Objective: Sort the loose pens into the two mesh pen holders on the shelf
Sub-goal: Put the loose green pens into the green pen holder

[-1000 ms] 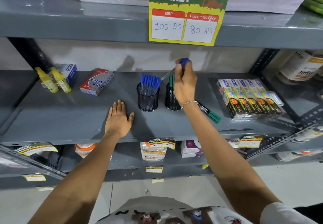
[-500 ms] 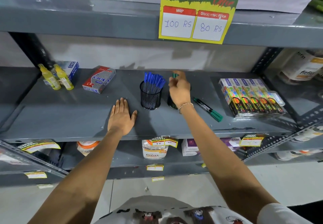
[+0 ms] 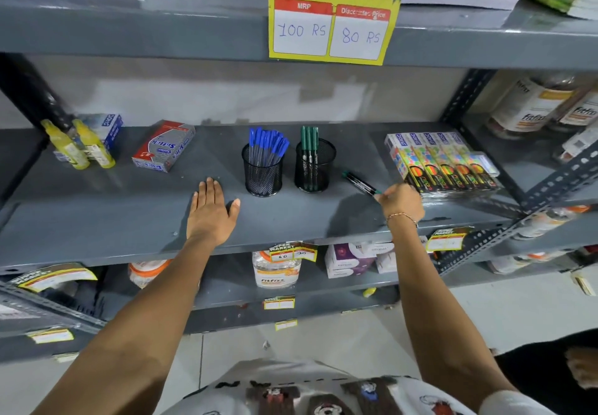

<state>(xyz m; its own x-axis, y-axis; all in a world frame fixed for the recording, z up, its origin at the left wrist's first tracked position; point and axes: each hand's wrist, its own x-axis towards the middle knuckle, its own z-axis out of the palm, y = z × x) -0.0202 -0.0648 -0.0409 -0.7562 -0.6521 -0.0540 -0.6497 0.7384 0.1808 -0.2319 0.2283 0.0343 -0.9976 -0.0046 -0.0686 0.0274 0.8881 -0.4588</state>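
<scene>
Two black mesh holders stand mid-shelf. The left holder (image 3: 262, 175) is full of blue-capped pens (image 3: 267, 144). The right holder (image 3: 315, 168) has three green pens (image 3: 309, 139) upright in it. A loose green pen (image 3: 359, 183) lies on the grey shelf (image 3: 129, 207) just right of that holder. My right hand (image 3: 401, 202) is at its near end, fingers pinched on the tip. My left hand (image 3: 210, 210) lies flat on the shelf, fingers spread, left of the holders and holding nothing.
Highlighter packs (image 3: 443, 162) lie right beside my right hand. A red and grey box (image 3: 163, 146) and two yellow bottles (image 3: 79, 149) sit at the left. A price sign (image 3: 333, 19) hangs from the shelf above. Jars and boxes fill the lower shelf.
My right hand held a blue-capped pen above the holders, lowered to them, then moved right and down onto the loose green pen. The blue pen is out of my hand. The left hand stayed put.
</scene>
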